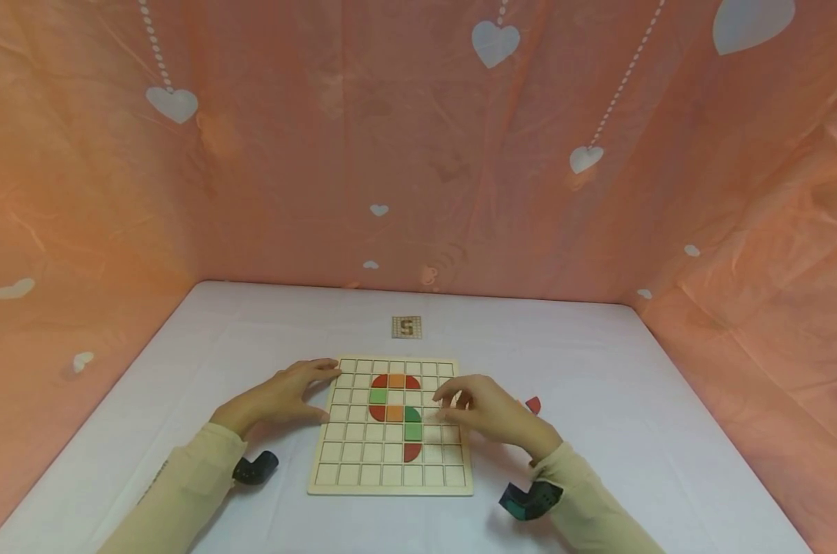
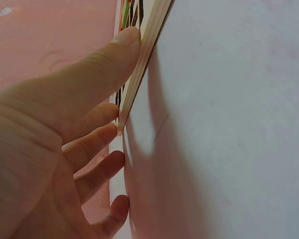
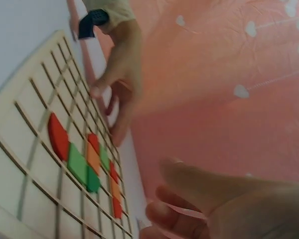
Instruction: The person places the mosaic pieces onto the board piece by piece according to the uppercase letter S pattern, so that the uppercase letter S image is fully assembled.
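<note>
A wooden grid board point(image 1: 363, 452) lies on the table. Set in its cells are red quarter-round tiles point(image 1: 412, 452), orange square tiles point(image 1: 394, 414), light green square tiles point(image 1: 413, 432) and one dark green quarter-round tile point(image 1: 413, 415), tracing a shape like a 5. My left hand point(image 1: 280, 398) rests at the board's left edge, its thumb point(image 2: 124, 47) and fingertips touching the rim. Over the board's right side hovers my right hand point(image 1: 491, 413), fingers loosely bent, with nothing seen between them. In the right wrist view its thumb point(image 3: 189, 181) stands apart from the tiles.
Beyond the board lies a small card point(image 1: 407, 327) showing a 5 on a grid. A loose red piece point(image 1: 533, 404) sits past my right hand, which partly hides that spot. Pink cloth point(image 1: 425, 154) with white hearts walls in the white table point(image 1: 266, 323).
</note>
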`<state>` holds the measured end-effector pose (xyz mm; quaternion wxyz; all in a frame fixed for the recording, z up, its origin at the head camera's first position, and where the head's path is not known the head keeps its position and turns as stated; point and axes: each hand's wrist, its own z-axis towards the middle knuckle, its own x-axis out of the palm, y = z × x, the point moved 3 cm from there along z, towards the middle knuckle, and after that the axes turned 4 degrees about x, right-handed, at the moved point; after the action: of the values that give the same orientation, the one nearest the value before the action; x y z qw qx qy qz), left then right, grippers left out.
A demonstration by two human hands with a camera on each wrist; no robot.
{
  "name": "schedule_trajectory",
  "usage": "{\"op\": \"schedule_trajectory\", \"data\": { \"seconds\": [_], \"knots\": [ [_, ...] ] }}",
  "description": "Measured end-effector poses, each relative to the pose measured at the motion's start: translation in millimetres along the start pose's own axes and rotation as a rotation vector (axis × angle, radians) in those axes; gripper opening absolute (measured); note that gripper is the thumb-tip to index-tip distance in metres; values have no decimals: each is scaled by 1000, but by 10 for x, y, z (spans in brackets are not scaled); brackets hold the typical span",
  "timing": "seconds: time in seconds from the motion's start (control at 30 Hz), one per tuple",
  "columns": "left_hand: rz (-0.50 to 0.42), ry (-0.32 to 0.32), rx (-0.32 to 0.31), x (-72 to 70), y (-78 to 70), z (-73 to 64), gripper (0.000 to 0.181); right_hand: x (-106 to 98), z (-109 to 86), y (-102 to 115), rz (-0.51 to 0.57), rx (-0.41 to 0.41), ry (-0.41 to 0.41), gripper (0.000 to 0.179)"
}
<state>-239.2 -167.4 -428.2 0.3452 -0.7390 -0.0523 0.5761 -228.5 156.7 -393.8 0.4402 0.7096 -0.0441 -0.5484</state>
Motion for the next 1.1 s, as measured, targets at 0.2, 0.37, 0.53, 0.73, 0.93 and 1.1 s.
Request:
{"op": "schedule_trajectory", "data": {
  "seconds": [0.2, 0.37, 0.53, 0.73, 0.93, 1.1],
  "knots": [
    [5, -1, 16, 2, -20, 1, 78, -195, -43, -109, 9, 29, 26, 27],
    [13, 0, 24, -1, -25, 7, 77, -365, -70, -252, 25, 63, 28, 30],
    [21, 0, 29, 7, -12, 20, 77, -512, -87, -449, 79, 113, 42, 32],
    [5, 5, 20, 11, 0, 14, 77, -642, -140, -716, 127, 126, 86, 33],
    [-2, 6, 15, 6, -2, 1, 77, -693, -200, -895, 111, 180, 133, 35],
    [-2, 4, 17, -3, -11, 6, 77, -709, -245, -934, 94, 227, 177, 39]
  ]
}}
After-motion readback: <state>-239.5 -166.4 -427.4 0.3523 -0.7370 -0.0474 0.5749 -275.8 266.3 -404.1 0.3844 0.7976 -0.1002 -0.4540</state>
